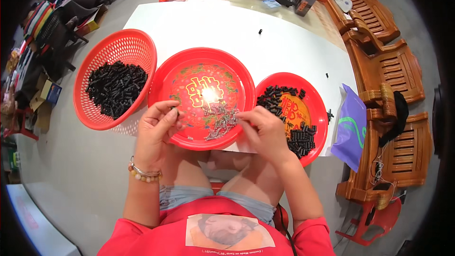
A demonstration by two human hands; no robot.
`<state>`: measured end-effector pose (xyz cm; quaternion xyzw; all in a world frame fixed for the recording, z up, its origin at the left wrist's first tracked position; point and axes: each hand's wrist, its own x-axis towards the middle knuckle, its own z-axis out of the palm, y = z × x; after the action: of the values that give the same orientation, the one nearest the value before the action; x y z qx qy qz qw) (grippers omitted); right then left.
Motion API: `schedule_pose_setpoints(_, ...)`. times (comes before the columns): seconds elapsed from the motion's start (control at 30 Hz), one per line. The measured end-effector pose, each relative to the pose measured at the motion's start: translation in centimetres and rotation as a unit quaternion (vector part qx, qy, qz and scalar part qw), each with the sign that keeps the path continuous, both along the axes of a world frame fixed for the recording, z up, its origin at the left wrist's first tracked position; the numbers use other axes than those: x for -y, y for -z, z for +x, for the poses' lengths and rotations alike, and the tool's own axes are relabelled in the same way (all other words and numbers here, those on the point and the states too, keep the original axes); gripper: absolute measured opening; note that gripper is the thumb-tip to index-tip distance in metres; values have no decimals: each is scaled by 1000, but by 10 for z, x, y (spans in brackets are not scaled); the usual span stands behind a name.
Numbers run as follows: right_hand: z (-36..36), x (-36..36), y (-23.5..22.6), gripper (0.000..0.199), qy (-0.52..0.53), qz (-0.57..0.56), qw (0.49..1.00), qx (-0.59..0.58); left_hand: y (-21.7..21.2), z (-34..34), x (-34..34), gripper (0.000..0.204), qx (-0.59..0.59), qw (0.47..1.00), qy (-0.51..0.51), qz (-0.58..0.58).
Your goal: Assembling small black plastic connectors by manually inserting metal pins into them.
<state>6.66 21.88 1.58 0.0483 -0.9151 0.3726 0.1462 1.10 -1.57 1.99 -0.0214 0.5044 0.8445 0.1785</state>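
Note:
My left hand [159,128] is closed in a pinch over the left rim of a round red tray [166,66]. A small black piece shows between its thumb and fingers, mostly covered. My right hand [265,130] hangs at the same tray's right rim, thumb and fingertips drawn together beside a loose pile of small silvery metal pieces [220,123]. Whatever those fingertips pinch is too small to make out. To the right, a second red tray [323,123] holds short black tubular pieces [302,142], some of them standing in a cluster.
A red mesh basket [150,50] full of black tubular pieces [116,87] leans at the left. Beneath the trays is a white tabletop [227,23], with a stray black piece [260,32] farther back. A purple bag [350,128] and wooden chairs [398,109] are at the right.

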Motion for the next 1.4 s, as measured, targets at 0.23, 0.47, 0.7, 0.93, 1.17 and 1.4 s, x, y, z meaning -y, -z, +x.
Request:
schedule_pose_setpoints(0.23, -22, 45, 14, 11, -131, 109, 985, 29, 6, -4, 10, 15, -6, 999, -18, 32)
schedule_pose_setpoints(0.47, -41, 71, 16, 14, -212, 143, 965, 61, 5, -5, 10, 16, -6, 1000, -17, 19)
schedule_pose_setpoints(0.7, -45, 73, 14, 9, -261, 179, 943, 106, 8, -6, 11, 17, -10, 1000, -16, 17)
schedule_pose_setpoints(0.93, -44, 63, 18, 14, -212, 214, 947, 109, 4, -7, 6, 16, 3, 1000, -26, 8)
schedule_pose_setpoints(1.17, -31, 52, -5, 9, -142, 65, 986, 52, 15, -3, 0, 16, 34, 998, -8, 55)
schedule_pose_setpoints(1.4, -20, 57, -15, 4, -35, -85, 993, -75, 10, 9, -25, 16, 61, 994, 28, 85)
